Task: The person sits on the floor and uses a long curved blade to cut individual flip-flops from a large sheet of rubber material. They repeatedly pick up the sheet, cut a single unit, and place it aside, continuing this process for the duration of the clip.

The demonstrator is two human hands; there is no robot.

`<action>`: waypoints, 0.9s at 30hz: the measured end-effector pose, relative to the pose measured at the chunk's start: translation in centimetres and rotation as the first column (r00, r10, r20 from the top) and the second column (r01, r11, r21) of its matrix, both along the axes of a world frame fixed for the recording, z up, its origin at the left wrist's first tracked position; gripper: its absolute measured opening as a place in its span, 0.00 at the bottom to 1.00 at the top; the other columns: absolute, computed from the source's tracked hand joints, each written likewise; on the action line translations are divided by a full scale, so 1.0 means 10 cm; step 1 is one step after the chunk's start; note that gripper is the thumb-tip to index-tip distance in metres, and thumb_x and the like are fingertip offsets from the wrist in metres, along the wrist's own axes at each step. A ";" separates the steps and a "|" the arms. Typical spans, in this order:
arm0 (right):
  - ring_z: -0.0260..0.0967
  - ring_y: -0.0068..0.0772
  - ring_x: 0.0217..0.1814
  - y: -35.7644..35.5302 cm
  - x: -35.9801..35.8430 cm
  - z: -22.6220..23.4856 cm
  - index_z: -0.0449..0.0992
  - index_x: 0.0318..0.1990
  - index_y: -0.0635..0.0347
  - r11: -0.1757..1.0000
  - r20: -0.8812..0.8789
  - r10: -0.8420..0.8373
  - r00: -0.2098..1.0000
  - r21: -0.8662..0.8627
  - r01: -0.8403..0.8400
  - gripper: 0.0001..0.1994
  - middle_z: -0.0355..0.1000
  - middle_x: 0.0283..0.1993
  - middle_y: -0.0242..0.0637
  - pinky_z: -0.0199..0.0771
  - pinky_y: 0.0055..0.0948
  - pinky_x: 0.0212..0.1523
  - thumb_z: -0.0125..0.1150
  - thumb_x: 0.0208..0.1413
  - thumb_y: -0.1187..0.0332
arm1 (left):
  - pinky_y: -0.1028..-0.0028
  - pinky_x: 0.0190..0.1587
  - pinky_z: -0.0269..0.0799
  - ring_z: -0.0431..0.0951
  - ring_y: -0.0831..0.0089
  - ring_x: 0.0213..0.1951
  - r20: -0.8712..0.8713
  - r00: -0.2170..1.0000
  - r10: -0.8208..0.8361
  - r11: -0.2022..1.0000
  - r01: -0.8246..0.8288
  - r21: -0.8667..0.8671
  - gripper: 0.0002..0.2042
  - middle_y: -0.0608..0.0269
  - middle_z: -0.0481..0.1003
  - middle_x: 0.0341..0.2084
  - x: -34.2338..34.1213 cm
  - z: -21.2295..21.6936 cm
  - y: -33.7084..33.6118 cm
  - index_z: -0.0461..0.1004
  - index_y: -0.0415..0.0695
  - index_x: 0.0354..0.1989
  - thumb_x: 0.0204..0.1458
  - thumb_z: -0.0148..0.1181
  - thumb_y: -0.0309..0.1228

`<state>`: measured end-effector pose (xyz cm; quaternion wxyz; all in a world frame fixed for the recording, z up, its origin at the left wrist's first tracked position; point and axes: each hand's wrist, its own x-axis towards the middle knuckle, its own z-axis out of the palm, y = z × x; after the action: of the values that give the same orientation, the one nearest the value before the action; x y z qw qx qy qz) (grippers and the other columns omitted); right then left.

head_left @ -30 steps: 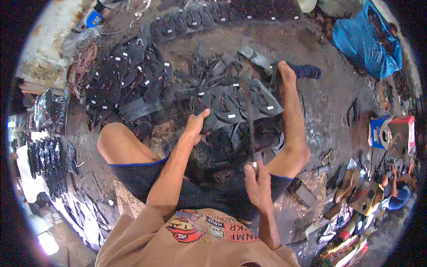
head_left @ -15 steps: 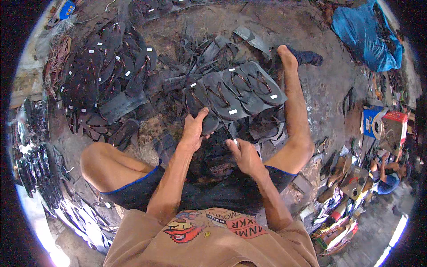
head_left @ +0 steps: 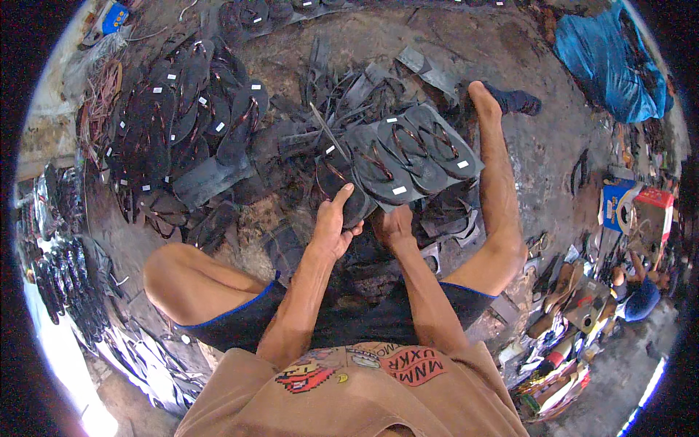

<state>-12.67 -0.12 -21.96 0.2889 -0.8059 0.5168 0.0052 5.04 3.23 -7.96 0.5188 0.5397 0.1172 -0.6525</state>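
A dark rubber sheet bearing several flip-flops with brown straps and small white labels lies tilted in front of me. My left hand grips the flip-flop at its left end, thumb on top and fingers curled below. My right hand is closed at the sheet's near edge, its fingers partly hidden by the rubber. A knife's narrow blade sticks out past the far side, between the left flip-flop and its neighbour; the handle is hidden in my right hand.
Finished flip-flops are piled on the left. Dark rubber offcuts lie beyond the sheet. My bare legs flank the work. At far right are a blue plastic bag, cartons, assorted scraps and another person in blue.
My right hand has moved forward to the sheet's near edge, pushing the knife so its blade shows beyond the far side. My left hand keeps its grip. The whole view has shifted slightly.
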 end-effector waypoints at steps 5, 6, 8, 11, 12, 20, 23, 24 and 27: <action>0.72 0.50 0.64 -0.25 0.13 -0.09 0.78 0.60 0.55 0.982 0.383 -0.017 0.924 -0.169 0.089 0.24 0.75 0.64 0.45 0.70 0.44 0.66 0.64 0.61 0.52 | 0.75 0.17 0.70 0.74 0.74 0.20 0.028 1.000 -0.010 0.999 0.009 0.031 0.16 0.67 0.76 0.24 0.01 -0.01 0.02 0.76 0.47 0.35 0.58 0.68 0.47; 0.71 0.50 0.66 -0.31 0.19 -0.03 0.77 0.61 0.54 0.982 0.424 -0.019 0.905 -0.160 0.096 0.24 0.74 0.65 0.45 0.68 0.44 0.68 0.64 0.61 0.53 | 0.74 0.20 0.71 0.75 0.74 0.22 0.033 0.999 -0.027 0.999 0.026 0.037 0.16 0.68 0.76 0.25 0.01 -0.01 0.03 0.77 0.47 0.35 0.58 0.68 0.48; 0.69 0.49 0.68 -0.43 0.28 0.01 0.76 0.63 0.53 0.986 0.510 -0.041 0.859 -0.119 0.118 0.26 0.73 0.66 0.44 0.66 0.42 0.70 0.65 0.61 0.53 | 0.71 0.26 0.73 0.76 0.74 0.25 0.045 0.996 -0.074 0.996 0.071 0.048 0.16 0.70 0.77 0.26 0.01 0.01 0.04 0.77 0.49 0.35 0.58 0.69 0.49; 0.69 0.45 0.70 -0.64 0.41 0.02 0.75 0.65 0.53 0.989 0.643 -0.089 0.761 -0.035 0.146 0.29 0.75 0.65 0.41 0.66 0.38 0.71 0.69 0.59 0.52 | 0.66 0.36 0.73 0.77 0.74 0.33 0.045 0.987 -0.152 0.988 0.150 0.041 0.16 0.70 0.78 0.29 0.05 -0.07 0.04 0.78 0.50 0.37 0.57 0.69 0.50; 0.69 0.44 0.70 -0.67 0.48 0.06 0.75 0.66 0.53 0.989 0.689 -0.104 0.717 -0.002 0.146 0.30 0.76 0.65 0.40 0.66 0.37 0.71 0.71 0.58 0.52 | 0.66 0.37 0.72 0.77 0.74 0.34 0.066 0.987 -0.148 0.988 0.146 0.041 0.16 0.69 0.78 0.31 0.09 -0.06 0.07 0.78 0.50 0.39 0.57 0.69 0.49; 0.67 0.30 0.27 -0.56 0.66 0.60 0.73 0.41 0.57 0.846 0.551 -0.338 0.763 0.533 -0.011 0.27 0.71 0.32 0.37 0.67 0.33 0.27 0.53 0.68 0.38 | 0.65 0.50 0.76 0.79 0.67 0.46 0.382 0.875 -0.297 0.944 0.329 -0.018 0.25 0.63 0.78 0.46 0.37 1.56 0.87 0.71 0.44 0.60 0.57 0.69 0.41; 0.64 0.23 0.25 -0.30 0.58 1.59 0.75 0.39 0.59 0.532 0.477 -0.673 0.565 0.843 -0.078 0.27 0.69 0.26 0.27 0.66 0.32 0.29 0.51 0.70 0.39 | 0.64 0.63 0.71 0.76 0.60 0.57 0.736 0.538 -0.410 0.835 0.547 0.066 0.34 0.53 0.75 0.55 0.44 1.85 1.13 0.62 0.38 0.70 0.57 0.69 0.35; 0.67 0.21 0.30 -0.20 0.51 1.93 0.77 0.42 0.61 0.470 0.446 -0.771 0.455 0.880 -0.066 0.28 0.71 0.27 0.25 0.69 0.32 0.35 0.51 0.70 0.40 | 0.63 0.65 0.68 0.74 0.59 0.59 0.783 0.465 -0.414 0.811 0.579 0.085 0.36 0.51 0.73 0.58 0.34 1.87 1.17 0.60 0.37 0.71 0.56 0.70 0.35; 0.59 0.16 0.28 0.01 0.41 2.66 0.76 0.34 0.59 0.849 0.802 -0.524 0.288 0.466 0.248 0.20 0.65 0.24 0.20 0.64 0.30 0.32 0.60 0.70 0.51 | 0.60 0.72 0.59 0.67 0.55 0.67 0.853 0.305 -0.423 0.705 0.702 0.099 0.39 0.47 0.67 0.66 -0.06 1.97 1.28 0.55 0.35 0.74 0.58 0.68 0.36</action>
<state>-8.52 -0.06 4.59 0.6137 -0.4791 0.4477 -0.4398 4.43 16.00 11.78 0.3160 0.7007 -0.4393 -0.4649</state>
